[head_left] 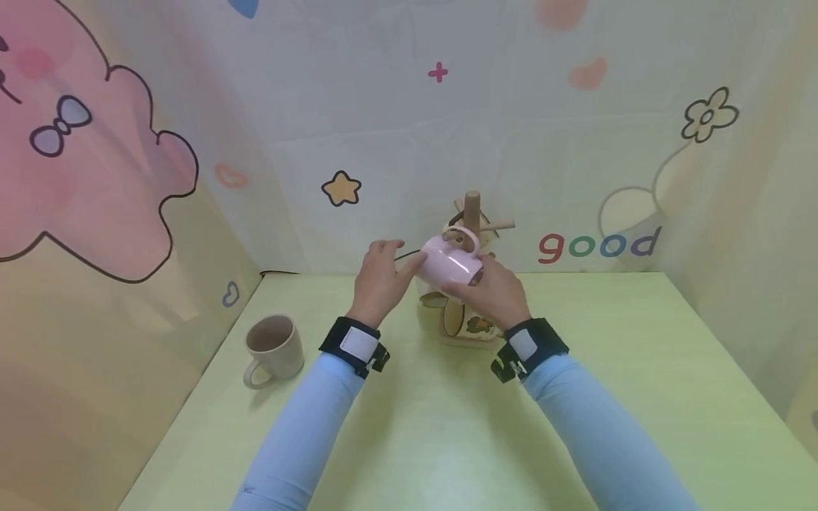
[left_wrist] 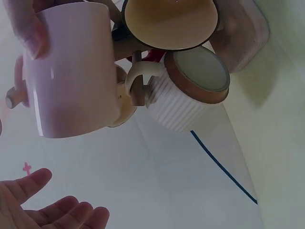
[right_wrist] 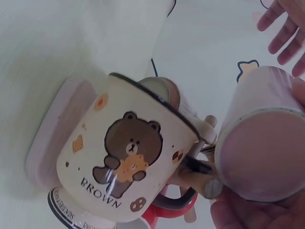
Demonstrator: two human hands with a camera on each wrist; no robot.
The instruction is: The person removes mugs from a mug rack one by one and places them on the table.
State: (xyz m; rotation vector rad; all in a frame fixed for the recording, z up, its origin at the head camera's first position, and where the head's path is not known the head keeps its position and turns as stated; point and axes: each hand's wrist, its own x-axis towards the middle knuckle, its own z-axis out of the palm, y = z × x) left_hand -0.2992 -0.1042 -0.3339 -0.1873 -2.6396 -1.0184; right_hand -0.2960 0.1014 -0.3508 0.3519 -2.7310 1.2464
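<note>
In the head view my right hand (head_left: 495, 291) grips a pink mug (head_left: 450, 261) lying on its side, its handle upward, beside a wooden mug tree (head_left: 471, 209). A peg end (left_wrist: 15, 98) shows by the mug's handle in the left wrist view; whether it passes through the loop I cannot tell. My left hand (head_left: 377, 280) is raised at the mug's left, its fingers spread, apart from the mug in the wrist views. Below hang a cream bear mug (right_wrist: 128, 157) and a white ribbed mug (left_wrist: 167, 107).
A greyish mug (head_left: 275, 348) stands upright on the left of the pale green table (head_left: 434, 440). Part of a red mug (right_wrist: 178, 206) shows behind the bear mug. Another cream mug hangs at the back of the tree. A printed curtain (head_left: 383, 92) rises behind the table.
</note>
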